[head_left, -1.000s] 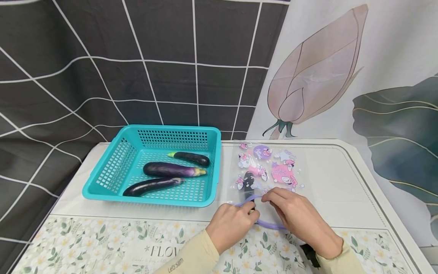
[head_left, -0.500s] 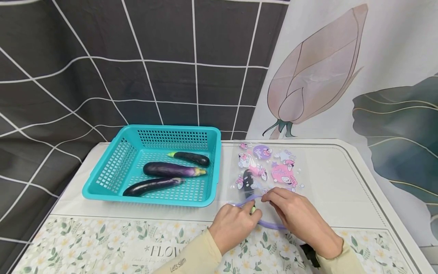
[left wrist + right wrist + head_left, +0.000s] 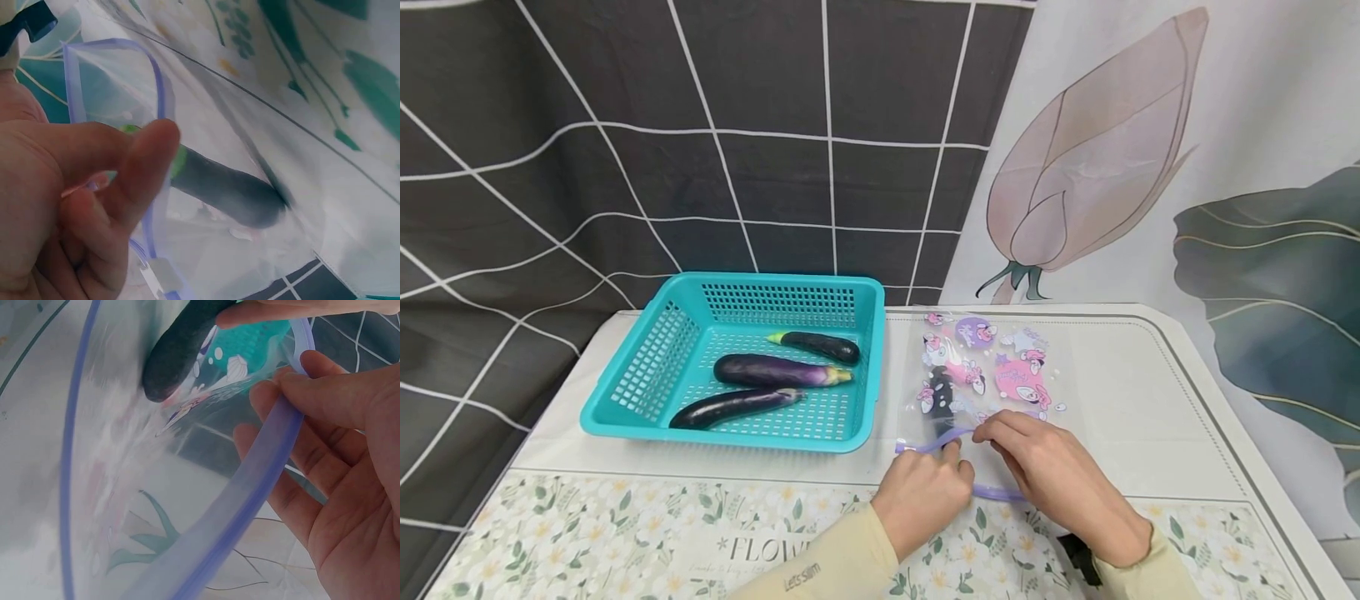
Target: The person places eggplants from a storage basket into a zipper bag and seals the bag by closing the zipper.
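Observation:
A clear zip bag [image 3: 1048, 392] with pink and purple cartoon prints lies on the table, its purple-edged mouth held apart. Inside it lies a dark eggplant [image 3: 940, 396], its green stem end toward the opening. My left hand [image 3: 921, 492] is at the mouth, index finger reaching inside, with finger and thumb at the eggplant's stem in the left wrist view. The fingertips partly cover the green stem. My right hand [image 3: 1052, 467] pinches the bag's purple rim [image 3: 284, 434] between thumb and fingers. A white slider [image 3: 161, 275] sits at one end of the zip strip.
Left of the bag stands a turquoise basket [image 3: 625, 408] with three eggplants [image 3: 778, 372] in it. A floral mat [image 3: 647, 525] covers the near side of the table. Behind hang a dark checked cloth [image 3: 760, 92] and a white printed one [image 3: 1262, 125].
My left hand has moved slightly right and its index finger reaches further into the bag. The eggplant has slid deeper, its stem now hidden in the head view. My right hand stays put.

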`<action>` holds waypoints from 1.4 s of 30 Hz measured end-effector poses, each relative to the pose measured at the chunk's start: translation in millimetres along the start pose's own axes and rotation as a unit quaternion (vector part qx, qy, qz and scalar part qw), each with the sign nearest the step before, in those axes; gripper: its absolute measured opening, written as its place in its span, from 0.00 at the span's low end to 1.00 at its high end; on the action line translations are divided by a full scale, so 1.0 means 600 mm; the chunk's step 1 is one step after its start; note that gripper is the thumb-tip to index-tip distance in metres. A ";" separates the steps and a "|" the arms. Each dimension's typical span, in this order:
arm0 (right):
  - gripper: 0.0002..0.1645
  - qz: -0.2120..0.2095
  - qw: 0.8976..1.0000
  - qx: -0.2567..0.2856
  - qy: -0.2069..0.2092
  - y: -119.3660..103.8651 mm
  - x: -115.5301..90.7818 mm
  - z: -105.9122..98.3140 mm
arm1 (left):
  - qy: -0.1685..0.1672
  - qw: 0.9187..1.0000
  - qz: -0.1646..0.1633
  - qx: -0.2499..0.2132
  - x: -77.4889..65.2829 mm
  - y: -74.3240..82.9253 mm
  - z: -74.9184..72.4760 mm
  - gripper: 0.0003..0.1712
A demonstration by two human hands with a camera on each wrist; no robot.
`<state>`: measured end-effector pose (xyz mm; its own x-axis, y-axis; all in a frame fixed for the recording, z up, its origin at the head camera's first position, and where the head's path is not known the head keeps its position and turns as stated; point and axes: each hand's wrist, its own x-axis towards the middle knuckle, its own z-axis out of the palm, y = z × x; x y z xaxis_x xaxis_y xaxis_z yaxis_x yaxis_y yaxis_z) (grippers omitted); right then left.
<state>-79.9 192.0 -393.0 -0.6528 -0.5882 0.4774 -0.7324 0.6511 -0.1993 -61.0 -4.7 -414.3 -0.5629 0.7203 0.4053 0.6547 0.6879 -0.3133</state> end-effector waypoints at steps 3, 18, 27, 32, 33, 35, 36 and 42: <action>0.30 0.001 1.000 0.001 -0.001 -0.001 0.000 -0.001 | -0.011 1.000 -0.006 0.009 0.003 0.006 -0.001 0.08; 0.09 -0.001 1.000 0.008 -0.005 -0.002 -0.003 -0.001 | -0.013 0.995 -0.082 0.050 0.009 0.031 0.009 0.08; 0.18 0.000 1.000 0.009 -0.008 -0.003 -0.002 -0.002 | -0.045 0.991 -0.107 0.066 0.014 0.042 0.010 0.08; 0.15 -0.003 1.000 0.012 -0.008 -0.003 -0.001 -0.002 | -0.054 0.990 -0.115 0.062 0.015 0.044 0.013 0.10; 0.14 -0.004 1.000 0.013 -0.007 -0.003 -0.001 -0.002 | -0.055 0.990 -0.116 0.061 0.015 0.044 0.013 0.11; 0.12 -0.004 1.000 0.013 -0.006 -0.003 -0.001 -0.002 | -0.056 0.990 -0.117 0.061 0.015 0.045 0.014 0.11; 0.11 -0.005 1.000 0.013 -0.006 -0.003 -0.001 -0.001 | -0.056 0.990 -0.117 0.062 0.015 0.045 0.014 0.11; 0.14 -0.002 1.000 0.010 -0.005 -0.003 -0.001 0.000 | -0.055 0.989 -0.117 0.066 0.016 0.044 0.015 0.11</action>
<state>-78.3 191.2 -392.7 -0.6523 -0.5954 0.4690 -0.7381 0.6395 -0.2148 -53.5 21.5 -426.3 -0.7474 0.5410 0.3856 0.4330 0.8369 -0.3350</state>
